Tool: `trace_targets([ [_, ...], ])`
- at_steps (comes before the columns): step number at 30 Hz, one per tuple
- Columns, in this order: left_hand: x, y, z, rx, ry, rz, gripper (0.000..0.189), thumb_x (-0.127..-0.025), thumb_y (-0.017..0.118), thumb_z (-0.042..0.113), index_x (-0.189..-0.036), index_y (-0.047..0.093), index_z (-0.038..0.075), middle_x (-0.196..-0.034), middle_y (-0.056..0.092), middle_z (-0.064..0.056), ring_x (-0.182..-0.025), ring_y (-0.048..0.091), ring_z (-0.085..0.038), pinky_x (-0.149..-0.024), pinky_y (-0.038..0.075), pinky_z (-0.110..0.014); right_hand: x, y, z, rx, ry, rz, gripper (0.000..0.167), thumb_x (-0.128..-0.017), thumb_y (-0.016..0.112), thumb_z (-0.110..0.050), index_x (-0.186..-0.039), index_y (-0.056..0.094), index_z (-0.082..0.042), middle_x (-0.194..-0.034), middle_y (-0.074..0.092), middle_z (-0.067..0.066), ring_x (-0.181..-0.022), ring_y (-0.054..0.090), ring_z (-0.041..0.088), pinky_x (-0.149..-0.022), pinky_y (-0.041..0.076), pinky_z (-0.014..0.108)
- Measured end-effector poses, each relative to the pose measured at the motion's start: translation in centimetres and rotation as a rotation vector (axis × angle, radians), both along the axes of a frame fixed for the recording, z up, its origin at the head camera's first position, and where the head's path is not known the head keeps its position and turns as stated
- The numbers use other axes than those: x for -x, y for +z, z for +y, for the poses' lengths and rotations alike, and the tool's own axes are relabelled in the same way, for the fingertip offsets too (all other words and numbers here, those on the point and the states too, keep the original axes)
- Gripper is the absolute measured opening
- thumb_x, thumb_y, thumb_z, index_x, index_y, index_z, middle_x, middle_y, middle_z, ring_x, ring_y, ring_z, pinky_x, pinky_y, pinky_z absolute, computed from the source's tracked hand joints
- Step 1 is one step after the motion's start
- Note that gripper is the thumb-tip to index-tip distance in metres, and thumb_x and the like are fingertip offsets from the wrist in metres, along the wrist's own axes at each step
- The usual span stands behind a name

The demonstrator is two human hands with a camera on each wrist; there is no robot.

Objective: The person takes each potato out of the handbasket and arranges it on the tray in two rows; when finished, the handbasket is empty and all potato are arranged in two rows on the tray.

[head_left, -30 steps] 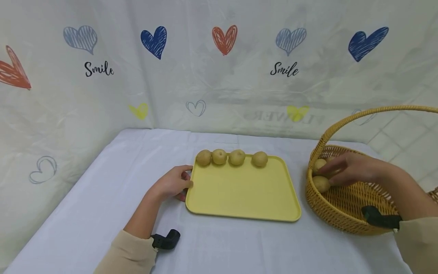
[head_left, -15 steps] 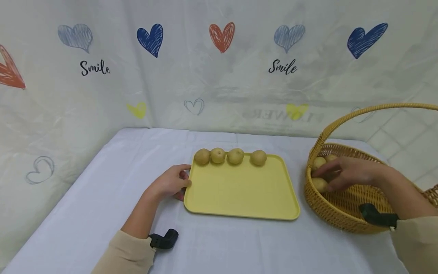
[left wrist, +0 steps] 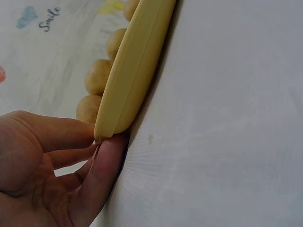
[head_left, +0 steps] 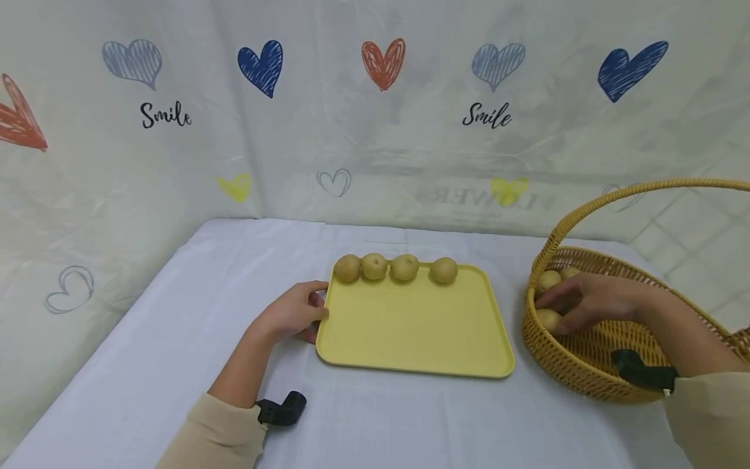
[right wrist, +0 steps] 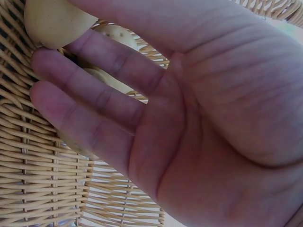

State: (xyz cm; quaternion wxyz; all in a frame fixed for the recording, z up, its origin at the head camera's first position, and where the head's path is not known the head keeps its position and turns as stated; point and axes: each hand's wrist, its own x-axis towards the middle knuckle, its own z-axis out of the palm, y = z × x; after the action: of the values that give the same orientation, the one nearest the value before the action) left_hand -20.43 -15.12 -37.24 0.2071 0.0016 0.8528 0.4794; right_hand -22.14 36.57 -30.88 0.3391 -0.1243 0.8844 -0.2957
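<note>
A yellow rectangular tray (head_left: 413, 326) lies on the white cloth, with several potatoes (head_left: 404, 268) lined up along its far edge. My left hand (head_left: 295, 311) pinches the tray's left rim. In the left wrist view the thumb is under the raised tray rim (left wrist: 125, 85) and a finger is on its upper side. My right hand (head_left: 603, 301) reaches into the wicker basket (head_left: 562, 358) on the right. Its thumb and index finger are on either side of a potato (right wrist: 57, 23) near the basket wall, while the other fingers extend loosely. More potatoes (right wrist: 116, 35) lie behind those fingers.
The basket's tall arched handle (head_left: 644, 189) rises above my right forearm. A white backdrop (head_left: 328, 130) printed with hearts and words stands behind the table. White cloth (head_left: 381, 417) covers the table in front of the tray.
My right thumb and fingers have come in closer around the potato near the basket wall. My left hand has stayed on the tray's rim. The head view has shifted slightly.
</note>
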Motion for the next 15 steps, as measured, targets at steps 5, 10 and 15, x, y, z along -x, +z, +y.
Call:
trace_targets([
  [5,-0.01,0.0,-0.04,-0.009,-0.002,0.005,0.063,-0.096,0.061,0.004,-0.156,0.042,0.007,-0.108,0.053,-0.012,-0.076,0.062,-0.021,-0.058,0.062,-0.032,0.02,0.07,-0.1,-0.005,0.004,0.009,0.06,-0.09,0.079,-0.02,-0.14,0.059,0.006,-0.137,0.062,0.021,-0.122,0.06,0.027,-0.088,0.058,0.033],
  [10,-0.02,0.03,-0.01,-0.005,0.001,0.006,0.063,-0.097,0.061,0.003,-0.156,0.041,0.007,-0.108,0.054,-0.012,-0.076,0.062,-0.02,-0.058,0.062,-0.032,0.02,0.08,-0.13,-0.014,0.004,0.008,0.059,-0.089,0.08,-0.02,-0.139,0.06,0.004,-0.136,0.062,0.02,-0.12,0.06,0.026,-0.088,0.058,0.033],
  [15,0.03,0.03,0.01,0.003,0.003,0.009,0.063,-0.097,0.061,0.003,-0.156,0.042,0.007,-0.108,0.054,-0.012,-0.075,0.062,-0.02,-0.057,0.062,-0.032,-0.09,0.08,0.08,0.027,0.007,-0.004,0.058,-0.09,0.078,-0.019,-0.139,0.059,0.006,-0.134,0.064,0.02,-0.117,0.061,0.023,-0.087,0.06,0.034],
])
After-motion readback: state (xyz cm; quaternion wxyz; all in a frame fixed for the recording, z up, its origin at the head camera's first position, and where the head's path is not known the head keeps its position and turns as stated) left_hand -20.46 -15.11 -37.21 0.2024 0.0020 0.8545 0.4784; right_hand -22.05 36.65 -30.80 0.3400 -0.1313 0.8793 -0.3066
